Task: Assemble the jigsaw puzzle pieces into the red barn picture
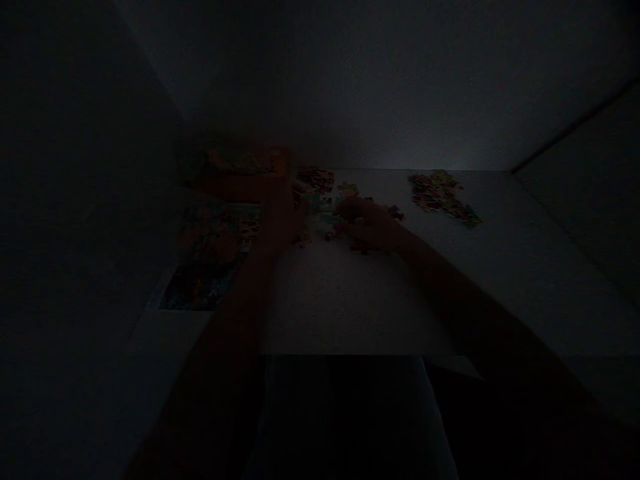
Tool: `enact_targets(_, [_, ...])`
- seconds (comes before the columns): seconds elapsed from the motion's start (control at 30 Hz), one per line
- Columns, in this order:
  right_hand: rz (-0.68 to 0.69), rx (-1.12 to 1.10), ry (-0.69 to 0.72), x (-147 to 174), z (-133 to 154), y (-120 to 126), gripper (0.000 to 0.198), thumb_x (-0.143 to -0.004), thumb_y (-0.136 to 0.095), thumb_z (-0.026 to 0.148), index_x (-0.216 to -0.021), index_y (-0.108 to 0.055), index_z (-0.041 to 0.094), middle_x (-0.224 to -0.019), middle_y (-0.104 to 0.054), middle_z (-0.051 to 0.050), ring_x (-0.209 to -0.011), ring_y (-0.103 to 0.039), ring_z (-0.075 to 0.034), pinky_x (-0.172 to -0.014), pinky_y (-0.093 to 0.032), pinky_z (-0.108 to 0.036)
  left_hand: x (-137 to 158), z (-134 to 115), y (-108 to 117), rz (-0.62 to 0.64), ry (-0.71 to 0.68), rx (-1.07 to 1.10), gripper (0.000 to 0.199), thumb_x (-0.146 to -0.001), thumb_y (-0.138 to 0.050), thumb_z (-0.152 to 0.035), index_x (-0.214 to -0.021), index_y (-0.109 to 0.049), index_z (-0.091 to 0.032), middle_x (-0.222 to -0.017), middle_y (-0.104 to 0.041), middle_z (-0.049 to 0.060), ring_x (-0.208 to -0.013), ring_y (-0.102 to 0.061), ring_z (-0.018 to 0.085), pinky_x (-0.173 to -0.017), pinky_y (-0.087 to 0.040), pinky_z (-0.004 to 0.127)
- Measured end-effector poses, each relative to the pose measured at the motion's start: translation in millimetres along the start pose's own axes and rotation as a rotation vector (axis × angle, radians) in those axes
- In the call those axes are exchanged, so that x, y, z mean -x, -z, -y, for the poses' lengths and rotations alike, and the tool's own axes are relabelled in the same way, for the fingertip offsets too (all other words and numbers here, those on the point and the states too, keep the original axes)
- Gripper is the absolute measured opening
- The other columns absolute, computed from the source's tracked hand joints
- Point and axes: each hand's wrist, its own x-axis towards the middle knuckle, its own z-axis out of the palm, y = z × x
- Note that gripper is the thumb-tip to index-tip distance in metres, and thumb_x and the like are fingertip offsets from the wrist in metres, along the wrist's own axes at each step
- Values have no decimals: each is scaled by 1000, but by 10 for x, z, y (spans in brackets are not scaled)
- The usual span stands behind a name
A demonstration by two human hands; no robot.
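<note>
The scene is very dark. Several jigsaw puzzle pieces point(325, 203) lie between my two hands on a pale table, some seemingly joined. My left hand point(283, 217) rests at the left edge of these pieces, its fingers too dim to make out. From the right, my right hand point(375, 227) reaches in with curled fingers low over the pieces; whatever is between its fingertips is hidden. More loose pieces point(367, 247) show beneath and around the right hand.
A pile of puzzle pieces point(440, 193) lies at the back right, and a smaller pile point(315, 179) behind my hands. An orange box point(240, 180) stands at the back left, with a colourful printed sheet point(200, 283) before it. A wall point(375, 87) borders the table point(340, 313).
</note>
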Motion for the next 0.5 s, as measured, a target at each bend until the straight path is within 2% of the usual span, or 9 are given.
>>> enact_targets(0.1, [-116, -157, 42, 38, 7, 321, 60, -95, -82, 73, -126, -73, 23, -101, -69, -6, -90, -68, -18, -81, -60, -32, -13, -94, 24, -54, -12, 99, 23, -102, -69, -25, -125, -72, -23, -108, -74, 7, -101, -71, 23, -98, -57, 38])
enact_targets(0.17, [-234, -175, 18, 129, 2, 620, 61, -94, -86, 72, -130, -73, 24, -98, -69, -5, -85, -66, -16, -75, -59, -29, -11, -159, 38, -32, -17, 179, 21, -102, -69, -25, -123, -73, -23, -106, -74, 7, -95, -71, 22, -91, -58, 36])
enact_targets(0.23, [-296, -141, -5, 283, -52, 916, 57, -90, -90, 68, -122, -76, 23, -102, -71, -6, -88, -68, -16, -77, -62, -29, -5, -211, 42, 28, -10, 264, 23, -103, -70, -27, -125, -74, -22, -104, -75, 6, -89, -71, 20, -84, -59, 33])
enact_targets(0.3, [-277, -98, -39, 486, -171, 1146, 54, -86, -94, 67, -111, -78, 22, -108, -73, -8, -98, -72, -20, -84, -65, -33, 0, -242, 32, 91, 0, 332, 25, -102, -73, -31, -125, -74, -22, -101, -76, 6, -86, -72, 19, -79, -59, 30])
enact_targets(0.4, [-274, -80, -99, 800, -422, 1315, 56, -81, -96, 70, -106, -80, 22, -111, -74, -10, -107, -74, -25, -90, -67, -38, 1, -248, -6, 163, 7, 372, 29, -99, -80, -38, -123, -77, -21, -102, -77, 6, -87, -74, 18, -77, -61, 28])
enact_targets(0.5, [-294, -91, -185, 1001, -643, 1331, 64, -78, -97, 74, -109, -81, 21, -112, -75, -10, -102, -75, -25, -92, -68, -42, 2, -226, -48, 237, 8, 392, 31, -98, -81, -42, -122, -79, -21, -111, -80, 8, -87, -75, 18, -79, -63, 28])
